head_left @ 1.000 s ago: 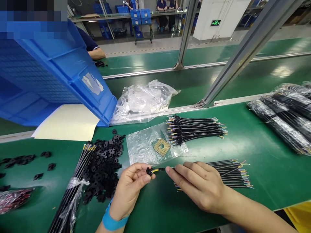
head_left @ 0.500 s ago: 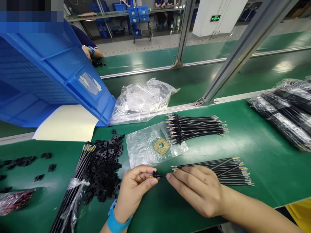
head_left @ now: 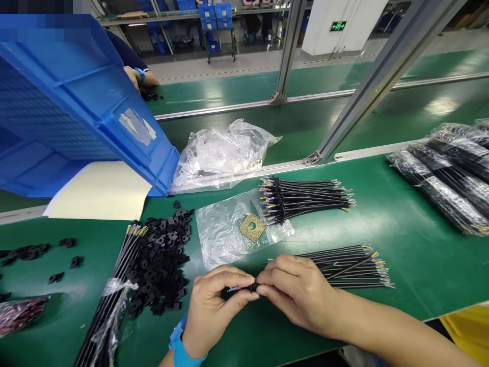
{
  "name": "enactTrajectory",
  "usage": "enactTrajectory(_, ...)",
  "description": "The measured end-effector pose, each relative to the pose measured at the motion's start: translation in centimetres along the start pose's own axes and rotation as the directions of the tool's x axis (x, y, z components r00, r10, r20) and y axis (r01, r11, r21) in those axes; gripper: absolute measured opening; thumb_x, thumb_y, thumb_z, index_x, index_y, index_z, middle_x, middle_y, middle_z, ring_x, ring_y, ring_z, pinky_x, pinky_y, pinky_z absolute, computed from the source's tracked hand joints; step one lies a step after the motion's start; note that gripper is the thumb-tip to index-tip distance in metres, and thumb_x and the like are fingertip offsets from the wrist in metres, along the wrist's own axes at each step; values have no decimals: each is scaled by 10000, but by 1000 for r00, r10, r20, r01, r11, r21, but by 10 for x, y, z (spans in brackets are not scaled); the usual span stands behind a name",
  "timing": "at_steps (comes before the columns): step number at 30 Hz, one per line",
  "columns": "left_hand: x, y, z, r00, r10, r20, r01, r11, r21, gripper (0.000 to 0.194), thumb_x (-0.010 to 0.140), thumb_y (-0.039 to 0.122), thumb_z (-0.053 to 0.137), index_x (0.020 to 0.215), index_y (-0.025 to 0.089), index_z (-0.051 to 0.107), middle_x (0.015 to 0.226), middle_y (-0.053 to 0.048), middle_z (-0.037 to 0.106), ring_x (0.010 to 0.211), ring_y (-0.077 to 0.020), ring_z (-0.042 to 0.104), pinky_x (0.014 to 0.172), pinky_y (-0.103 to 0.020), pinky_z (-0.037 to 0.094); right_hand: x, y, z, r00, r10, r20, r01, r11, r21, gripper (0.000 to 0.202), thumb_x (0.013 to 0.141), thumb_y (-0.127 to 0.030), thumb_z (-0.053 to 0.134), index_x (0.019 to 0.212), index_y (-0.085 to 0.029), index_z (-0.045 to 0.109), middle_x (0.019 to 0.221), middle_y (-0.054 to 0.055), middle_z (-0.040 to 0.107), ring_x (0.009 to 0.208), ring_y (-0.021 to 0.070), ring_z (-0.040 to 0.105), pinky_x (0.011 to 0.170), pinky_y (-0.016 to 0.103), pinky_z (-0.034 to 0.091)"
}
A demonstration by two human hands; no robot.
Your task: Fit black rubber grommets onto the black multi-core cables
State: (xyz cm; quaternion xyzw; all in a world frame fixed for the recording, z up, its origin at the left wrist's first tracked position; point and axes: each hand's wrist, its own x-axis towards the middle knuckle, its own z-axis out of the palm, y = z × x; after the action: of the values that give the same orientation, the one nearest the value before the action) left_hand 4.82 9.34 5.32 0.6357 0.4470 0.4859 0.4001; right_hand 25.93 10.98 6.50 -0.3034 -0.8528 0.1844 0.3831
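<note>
Left hand (head_left: 217, 308), right hand (head_left: 301, 295) (black part (head_left: 253, 288) between)

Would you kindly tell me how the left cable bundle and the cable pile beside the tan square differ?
The left bundle is partly wrapped in plastic; the pile is unwrapped. The left bundle slants forward; the pile lies crosswise. Both show black cables with coloured wire ends.

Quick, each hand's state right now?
Left hand: closed, fingertips pinching a small black fitting, with thin coloured wire ends sticking out.
Right hand: closed, fingertips pinching at the fitting's other side; exact hold hidden.
</note>
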Motion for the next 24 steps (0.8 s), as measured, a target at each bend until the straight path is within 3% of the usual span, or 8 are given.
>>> enactTrajectory(11, -2, 3, 0, 1000, -28, 4, 28, 999, 23, 169, 763, 282, 900, 920, 267, 841, 749, -35, 787, 662, -176, 734, 628, -244, 606, 6, 0, 0, 999, -16, -49, 15, 1000, -14, 243, 1093, -256, 517, 960, -145, 686, 802, 29, 714, 683, 121, 649, 633, 231, 534)
enactTrajectory(18, -3, 0, -3, 998, 15, 54, -16, 1000, 6, 146, 829, 287, 847, 975, 283, 847, 799, -54, 802, 711, -183, 745, 631, -237, 605, 7, 0, -4, 999, -12, 51, 8, 998, 66, 241, 1098, -256, 513, 1010, -138, 703, 777, 27, 689, 659, 116, 622, 615, 227, 527)
enactTrajectory(24, -1, 2, -4, 998, 6, 66, -6, 1000, 9, 125, 844, 333, 829, 953, 282, 861, 791, -75, 808, 671, -198, 745, 611, -262, 602, 11, -1, -14, 984, 58, 167, -90, 978, 188, 311, 1114, -310, 475, 1001, -144, 713, 765, 31, 677, 641, 112, 608, 576, 219, 500)
